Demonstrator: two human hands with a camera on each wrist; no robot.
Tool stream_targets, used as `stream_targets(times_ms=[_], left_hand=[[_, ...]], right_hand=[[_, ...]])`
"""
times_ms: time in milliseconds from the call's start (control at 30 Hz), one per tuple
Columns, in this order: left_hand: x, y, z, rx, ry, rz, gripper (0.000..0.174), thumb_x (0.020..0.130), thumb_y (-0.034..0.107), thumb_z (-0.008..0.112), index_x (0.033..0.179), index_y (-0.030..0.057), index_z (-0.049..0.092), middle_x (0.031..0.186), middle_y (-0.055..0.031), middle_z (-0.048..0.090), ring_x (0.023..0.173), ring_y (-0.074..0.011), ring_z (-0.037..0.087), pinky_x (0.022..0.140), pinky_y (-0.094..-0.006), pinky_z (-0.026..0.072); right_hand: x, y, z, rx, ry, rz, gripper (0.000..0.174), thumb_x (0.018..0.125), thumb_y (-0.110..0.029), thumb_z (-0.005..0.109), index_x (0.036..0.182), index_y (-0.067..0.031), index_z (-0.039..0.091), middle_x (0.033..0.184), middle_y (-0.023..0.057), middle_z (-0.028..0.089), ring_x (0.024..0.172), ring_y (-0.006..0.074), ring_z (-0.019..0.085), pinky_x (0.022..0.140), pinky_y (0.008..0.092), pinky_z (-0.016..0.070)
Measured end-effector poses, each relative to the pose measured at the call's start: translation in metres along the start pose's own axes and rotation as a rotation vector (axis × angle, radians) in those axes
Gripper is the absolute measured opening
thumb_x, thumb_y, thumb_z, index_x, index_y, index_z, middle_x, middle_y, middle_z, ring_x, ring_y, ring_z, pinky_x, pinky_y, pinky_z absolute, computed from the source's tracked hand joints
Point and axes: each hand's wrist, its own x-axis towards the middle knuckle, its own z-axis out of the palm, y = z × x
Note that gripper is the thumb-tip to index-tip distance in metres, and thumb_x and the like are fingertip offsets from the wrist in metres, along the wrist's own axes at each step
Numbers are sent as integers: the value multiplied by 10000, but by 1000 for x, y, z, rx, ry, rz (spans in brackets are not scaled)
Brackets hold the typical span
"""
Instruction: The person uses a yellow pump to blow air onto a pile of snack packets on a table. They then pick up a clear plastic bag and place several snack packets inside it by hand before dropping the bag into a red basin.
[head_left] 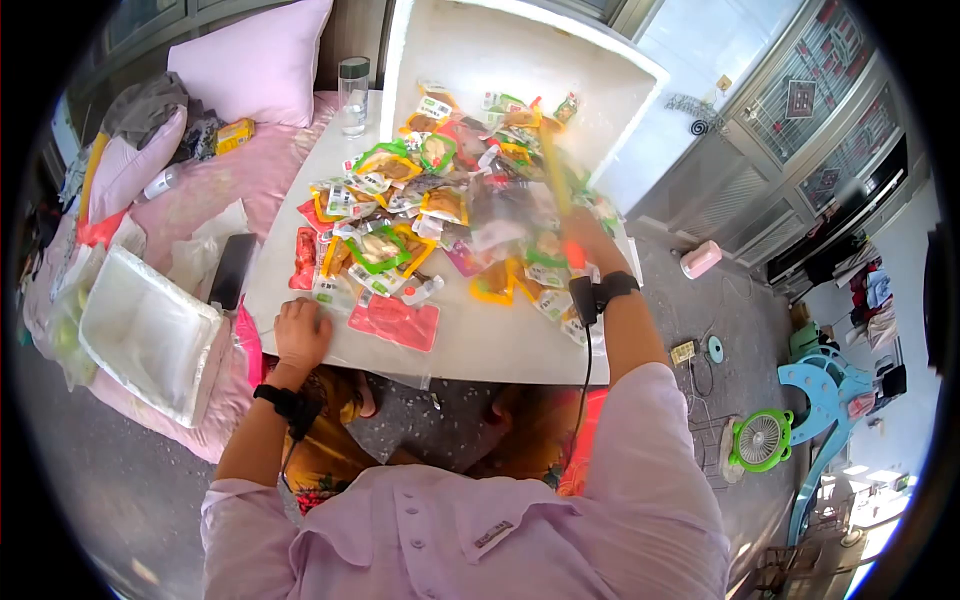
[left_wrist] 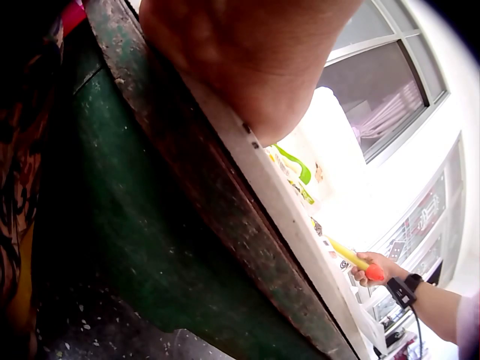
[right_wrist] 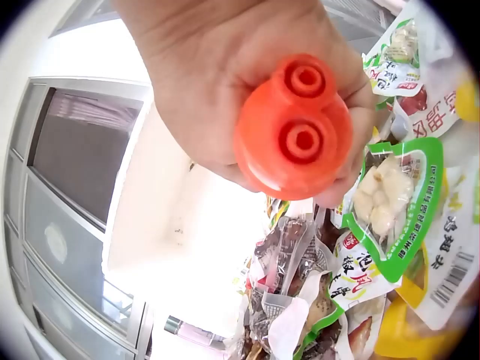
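Observation:
My right hand (head_left: 596, 246) grips a yellow stick (head_left: 555, 170) with a rounded orange-red end. That end (right_wrist: 296, 135) has two ring-shaped sockets and pokes out of the fist in the right wrist view; motion blurs the far part of the stick. Under and around it lies a pile of small snack packets (head_left: 385, 200), many edged in yellow or green. A blurred clear plastic packet (head_left: 500, 212) lies left of the right hand. My left hand (head_left: 303, 332) rests at the table's near left edge, beside a flat red packet (head_left: 396, 322), holding nothing.
A large white foam box (head_left: 520, 45) lies with its opening toward the pile on the table (head_left: 470, 350). A lidded bottle (head_left: 354, 95) stands at the back left. On the bed are a smaller foam box (head_left: 150, 335) and a phone (head_left: 232, 270).

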Motion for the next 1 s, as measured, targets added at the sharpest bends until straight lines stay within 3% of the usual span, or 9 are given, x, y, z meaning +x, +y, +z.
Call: stream_targets(times_ms=[67,267,367,467,567,767,867,1000], left_hand=[[-1,0,1,9,-11,-1,206,656,185,554,823,67,529,886,-78,529,868,-263,470,712,-387,376],[-2,-1,0,23,-27,-22,212,665,201,561,831,73,526,908,-74,528,890,-257,465,723,-384,374],[-1,0,0,38,-61,-31,215,670,207,562,836,75,528,917,-74,527,901,-255,462,731,-383,372],[-2,0,-1,50,-70,-40,218,673,213,560,839,75,529,921,-74,527,906,-254,460,735,-383,370],[-1,4,-2,46,-56,-39,219,676,218,558,838,74,528,919,-73,527,901,-254,461,732,-382,372],[-2,1,-2,56,-75,-36,212,680,212,549,836,71,526,908,-72,525,888,-262,463,725,-384,377],[-2,3,-2,44,-53,-20,203,682,206,545,833,71,525,905,-69,525,884,-264,463,725,-386,380],[-2,0,2,37,-21,-7,198,685,204,543,834,75,523,904,-62,525,884,-260,462,731,-389,381]], right_hand=[[-15,14,-20,-95,-102,-29,384,767,-184,516,1086,-3,404,833,99,496,678,166,497,524,305,447],[-130,4,-21,-4,-103,144,491,779,-157,507,1210,-30,310,905,107,505,715,169,523,552,285,462],[-178,3,-19,0,-150,138,514,784,-163,512,1230,-46,283,847,95,514,681,156,524,515,278,455],[-232,-10,-17,15,-153,251,487,799,-153,501,1229,-62,291,767,75,517,593,144,515,476,267,442],[-271,8,-18,81,-172,155,465,810,-130,487,1232,-80,299,706,55,506,508,131,490,462,257,428],[-342,7,-12,243,-195,193,468,818,-89,456,1254,-107,284,702,54,503,498,120,487,458,248,416],[-356,21,1,335,-119,76,471,823,-82,438,1262,-112,268,705,59,507,503,120,494,452,246,414],[-359,41,9,411,198,53,451,827,-85,423,1251,-97,268,687,60,506,474,124,490,433,247,415]])
